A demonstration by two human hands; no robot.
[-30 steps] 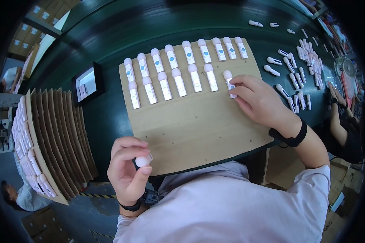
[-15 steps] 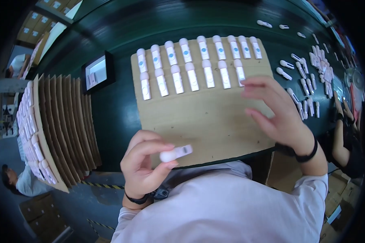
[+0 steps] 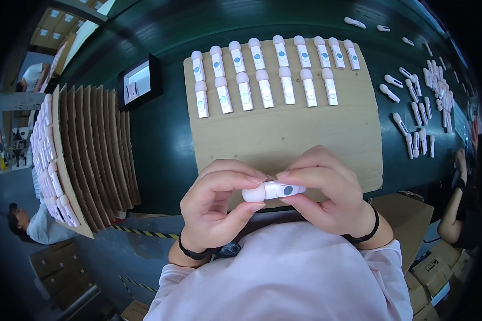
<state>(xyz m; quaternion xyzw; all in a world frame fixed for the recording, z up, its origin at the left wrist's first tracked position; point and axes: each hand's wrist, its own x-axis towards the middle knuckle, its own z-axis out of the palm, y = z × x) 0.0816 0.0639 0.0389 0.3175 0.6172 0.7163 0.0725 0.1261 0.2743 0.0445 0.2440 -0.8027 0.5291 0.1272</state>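
Observation:
In front of my chest, both hands hold one small white wand massager (image 3: 273,190) with a rounded pale head and a dark oval on its side. My left hand (image 3: 215,200) pinches it around the head end, thumb below and fingers above. At the other end, the fingertips of my right hand (image 3: 334,195) grip the narrower body. Beyond my hands lies a cardboard sheet (image 3: 289,125) bearing two rows of similar wands. The far row's wands (image 3: 281,52) show blue ovals; those in the nearer row (image 3: 266,91) look paler.
Upright cardboard sheets (image 3: 99,155) stand packed at the left, with more wands on the outermost one. Nearby is a black-framed box (image 3: 154,80). Loose wands (image 3: 419,113) lie scattered on the green table (image 3: 163,144) at right. Another person's arm (image 3: 451,222) shows at far right.
My right hand has come down from the row of wands and now grips the wand held in my left. The view has shifted, so the sheet appears higher and farther right.

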